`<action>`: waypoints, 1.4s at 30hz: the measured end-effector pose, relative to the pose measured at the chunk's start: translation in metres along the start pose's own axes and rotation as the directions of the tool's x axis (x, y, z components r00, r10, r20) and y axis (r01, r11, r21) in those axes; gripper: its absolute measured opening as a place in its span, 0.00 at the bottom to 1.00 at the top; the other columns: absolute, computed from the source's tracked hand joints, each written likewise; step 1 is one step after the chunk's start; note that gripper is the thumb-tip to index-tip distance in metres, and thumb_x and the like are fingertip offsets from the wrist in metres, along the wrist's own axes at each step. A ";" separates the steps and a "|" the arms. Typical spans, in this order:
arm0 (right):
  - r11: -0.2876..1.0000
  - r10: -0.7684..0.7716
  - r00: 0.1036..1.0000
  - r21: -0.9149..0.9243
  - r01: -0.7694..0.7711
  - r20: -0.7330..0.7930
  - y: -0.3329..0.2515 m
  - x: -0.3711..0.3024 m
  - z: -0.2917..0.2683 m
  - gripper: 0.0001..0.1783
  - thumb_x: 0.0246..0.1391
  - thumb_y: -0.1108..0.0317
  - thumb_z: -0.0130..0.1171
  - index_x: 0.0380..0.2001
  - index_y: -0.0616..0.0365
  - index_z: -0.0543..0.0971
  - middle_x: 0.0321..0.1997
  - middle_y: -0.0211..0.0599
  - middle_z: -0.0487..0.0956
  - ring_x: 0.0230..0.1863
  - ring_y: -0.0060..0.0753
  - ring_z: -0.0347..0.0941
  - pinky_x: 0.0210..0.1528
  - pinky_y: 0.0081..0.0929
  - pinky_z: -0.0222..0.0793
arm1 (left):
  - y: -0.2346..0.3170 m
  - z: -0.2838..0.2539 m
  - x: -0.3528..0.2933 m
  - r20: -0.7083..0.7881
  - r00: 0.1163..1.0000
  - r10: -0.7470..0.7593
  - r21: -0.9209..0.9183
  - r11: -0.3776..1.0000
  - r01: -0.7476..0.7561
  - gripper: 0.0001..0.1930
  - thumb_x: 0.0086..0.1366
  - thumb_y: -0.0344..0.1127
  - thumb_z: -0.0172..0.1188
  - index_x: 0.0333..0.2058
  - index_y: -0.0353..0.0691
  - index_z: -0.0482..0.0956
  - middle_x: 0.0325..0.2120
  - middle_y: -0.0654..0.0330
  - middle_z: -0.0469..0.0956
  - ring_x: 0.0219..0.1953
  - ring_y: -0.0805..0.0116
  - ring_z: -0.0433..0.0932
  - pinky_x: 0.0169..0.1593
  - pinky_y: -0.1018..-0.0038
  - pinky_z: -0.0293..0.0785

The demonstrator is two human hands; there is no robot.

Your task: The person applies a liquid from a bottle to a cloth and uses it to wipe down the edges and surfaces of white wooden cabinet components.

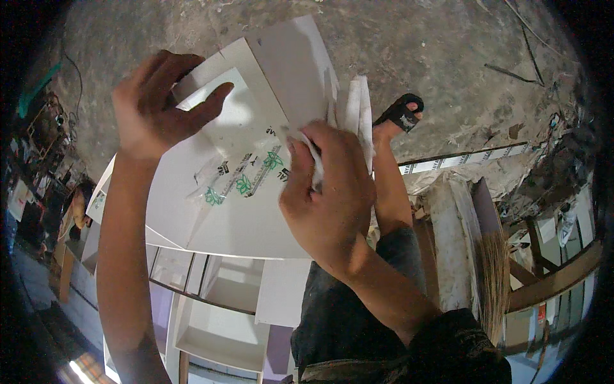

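Note:
A white panel (256,224) lies in front of me, with clear plastic film printed with green leaf shapes (243,185) on its face. My left hand (153,105) is at the panel's far left edge, fingers bent over the edge and thumb across the bright face. Fingers curled, my right hand (332,192) pinches a crumpled white cloth-like piece (316,160) over the panel's right side. That piece is mostly covered by the hand, so its exact kind is unclear. Beyond the panel's far right edge, another pale board (294,70) sticks out.
White cabinet compartments (224,326) stand below the panel. My sandalled foot (403,114) rests on the rough concrete floor (441,45). On the right are upright boards (454,237), a straw broom (491,281) and a long printed strip (464,159). Clutter (45,141) sits far left.

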State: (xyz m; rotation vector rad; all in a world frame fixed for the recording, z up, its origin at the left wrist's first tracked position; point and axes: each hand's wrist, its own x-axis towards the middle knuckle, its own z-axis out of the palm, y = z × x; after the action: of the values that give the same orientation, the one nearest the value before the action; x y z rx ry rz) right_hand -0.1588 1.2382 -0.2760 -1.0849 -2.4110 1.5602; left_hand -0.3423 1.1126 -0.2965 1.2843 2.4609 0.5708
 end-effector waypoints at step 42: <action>0.995 -0.096 0.994 0.014 0.097 -0.045 -0.002 0.012 0.005 0.13 0.49 0.74 0.59 0.40 0.57 0.72 0.32 0.43 0.73 0.30 0.48 0.74 0.26 0.40 0.71 | 0.004 0.000 0.000 -0.065 0.998 0.009 0.113 0.994 -0.001 0.15 0.40 0.37 0.76 0.26 0.40 0.80 0.20 0.63 0.77 0.17 0.70 0.75 0.20 0.77 0.73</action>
State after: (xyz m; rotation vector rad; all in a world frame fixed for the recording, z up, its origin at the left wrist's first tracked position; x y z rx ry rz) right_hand -0.1711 1.2412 -0.2806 -0.9742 -2.3801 1.5069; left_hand -0.3398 1.1147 -0.2943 1.3348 2.5778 0.4882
